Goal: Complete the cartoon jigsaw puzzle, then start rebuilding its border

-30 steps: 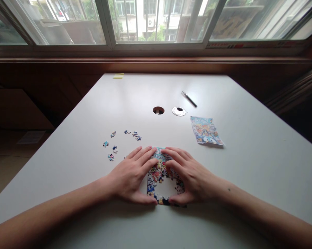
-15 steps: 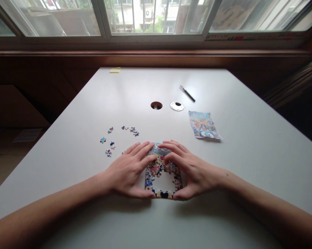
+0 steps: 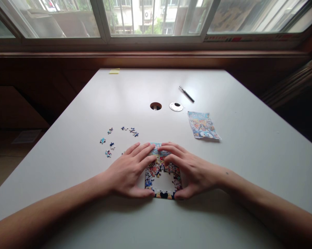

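A small, partly assembled jigsaw puzzle [image 3: 161, 165] lies flat on the table before me. Its colourful cartoon picture surrounds a pale gap in the lower middle, and a dark heart shape shows on the bottom border. Spread along the left side is my left hand [image 3: 128, 171], fingertips on the upper part, thumb by the lower left corner. My right hand [image 3: 194, 173] mirrors it on the right, fingers apart and bent, thumb at the lower right corner. Both hands cover the puzzle's side edges. Loose puzzle pieces [image 3: 103, 140] lie scattered beyond my left hand; one is partly hidden by it.
A printed picture sheet [image 3: 204, 125] of similar design lies to the right. Further back are a black pen [image 3: 187, 94], a round cover [image 3: 176, 106] and a cable hole [image 3: 156, 106] in the white table [image 3: 249, 145]. A yellow sticky note [image 3: 114, 71] marks the far left edge.
The view has shifted very slightly. Both hands stay around the puzzle in nearly the same pose, and the loose pieces have not moved.
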Motion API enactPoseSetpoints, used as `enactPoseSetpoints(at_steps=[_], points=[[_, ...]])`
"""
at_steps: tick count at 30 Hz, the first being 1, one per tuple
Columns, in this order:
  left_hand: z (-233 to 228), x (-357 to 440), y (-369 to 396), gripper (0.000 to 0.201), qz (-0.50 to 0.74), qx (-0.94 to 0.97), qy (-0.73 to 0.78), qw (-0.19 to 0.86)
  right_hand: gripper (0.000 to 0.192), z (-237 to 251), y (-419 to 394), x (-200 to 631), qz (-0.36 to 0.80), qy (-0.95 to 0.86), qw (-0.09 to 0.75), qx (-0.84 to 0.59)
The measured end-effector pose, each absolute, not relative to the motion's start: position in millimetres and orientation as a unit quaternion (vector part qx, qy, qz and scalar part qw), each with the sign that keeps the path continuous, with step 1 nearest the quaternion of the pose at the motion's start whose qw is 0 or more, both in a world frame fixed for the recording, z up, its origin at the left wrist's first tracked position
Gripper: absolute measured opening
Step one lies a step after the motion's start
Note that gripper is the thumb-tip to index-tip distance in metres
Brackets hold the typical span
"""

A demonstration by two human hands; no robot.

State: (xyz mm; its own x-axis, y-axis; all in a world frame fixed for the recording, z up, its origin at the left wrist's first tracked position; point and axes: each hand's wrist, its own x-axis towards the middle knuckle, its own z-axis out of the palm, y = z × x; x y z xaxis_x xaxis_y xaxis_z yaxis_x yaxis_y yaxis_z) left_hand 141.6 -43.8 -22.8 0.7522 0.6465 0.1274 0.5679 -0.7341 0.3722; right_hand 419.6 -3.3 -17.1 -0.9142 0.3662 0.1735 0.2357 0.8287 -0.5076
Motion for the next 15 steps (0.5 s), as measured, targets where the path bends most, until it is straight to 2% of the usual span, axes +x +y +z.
enactPoseSetpoints(at_steps=[3, 6, 8, 10, 13, 15], points=[[-23, 142, -44, 0.095, 0.131, 0.923, 0.327, 0.155, 0.075, -13, -2, 421, 0.281, -0.934, 0.156, -0.155], [-23, 145, -45, 0.096, 0.148, 0.925, 0.319, 0.146, 0.049, -10, 2, 425, 0.339, -0.901, 0.204, -0.176], [-20, 146, -46, 0.089, 0.184, 0.922, 0.312, 0.138, 0.029, -9, 5, 428, 0.366, -0.878, 0.241, -0.192], [-15, 141, -44, 0.068, 0.231, 0.910, 0.324, 0.117, 0.021, -10, 7, 430, 0.379, -0.857, 0.279, -0.210], [0, 114, -33, 0.022, 0.272, 0.876, 0.393, 0.055, 0.027, -15, 7, 429, 0.393, -0.811, 0.346, -0.263], [10, 87, -23, 0.011, 0.249, 0.864, 0.437, 0.036, 0.028, -19, 6, 427, 0.394, -0.775, 0.389, -0.306]])
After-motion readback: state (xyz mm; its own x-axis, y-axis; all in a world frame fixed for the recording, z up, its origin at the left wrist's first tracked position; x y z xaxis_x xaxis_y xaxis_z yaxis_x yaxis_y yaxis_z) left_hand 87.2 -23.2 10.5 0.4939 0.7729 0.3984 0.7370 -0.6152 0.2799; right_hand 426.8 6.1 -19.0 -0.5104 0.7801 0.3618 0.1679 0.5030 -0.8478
